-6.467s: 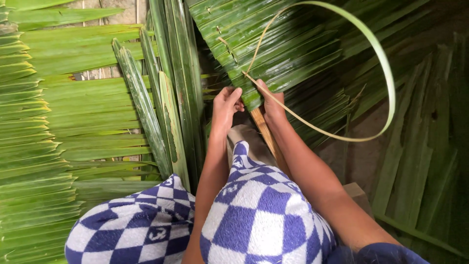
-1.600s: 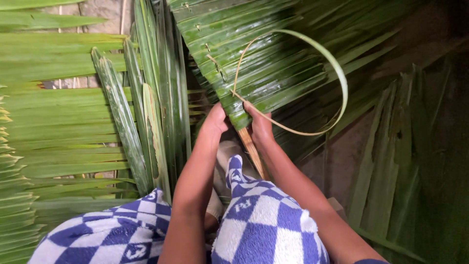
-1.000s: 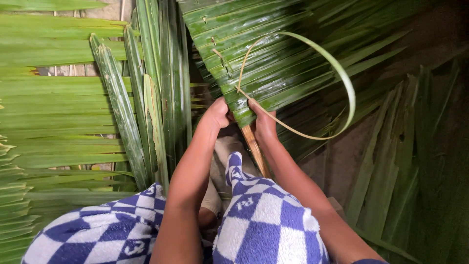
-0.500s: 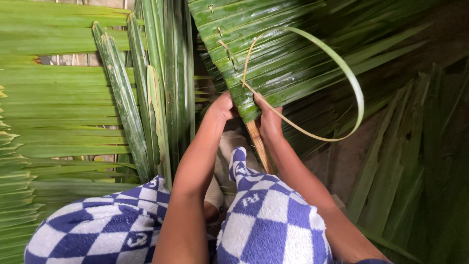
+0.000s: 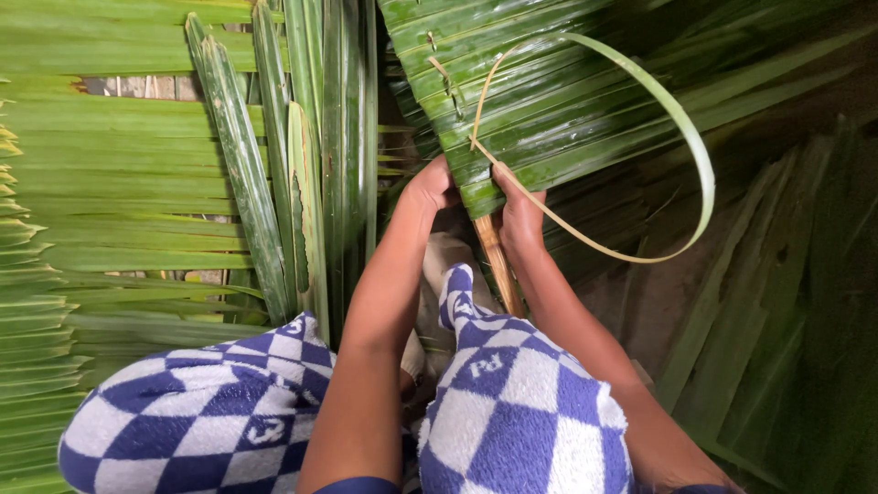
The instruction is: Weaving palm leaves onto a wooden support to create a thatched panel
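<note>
A panel of overlapping green palm leaves (image 5: 540, 101), folded over a tan wooden stick (image 5: 498, 265), lies in front of my knees. My left hand (image 5: 428, 187) grips the panel's lower left edge, fingers tucked under the leaves. At the lower edge beside the stick, my right hand (image 5: 519, 210) pinches the leaves together with a thin pale strip (image 5: 640, 82). That strip comes out of the stitched leaves, loops wide to the right and returns to my right hand. Small pale stitches (image 5: 446, 78) run along the panel's left side.
Finished leaf panels (image 5: 119, 183) lie spread on the left. Several narrow folded leaves (image 5: 311, 155) stand between them and my left arm. More dark leaves (image 5: 786, 302) cover the ground on the right. My legs in blue-and-white checked cloth (image 5: 512, 402) fill the foreground.
The strip's loop has shrunk compared with the oldest frame, then widened slightly again. Both hands have stayed at the panel's lower edge; the view shifted a little.
</note>
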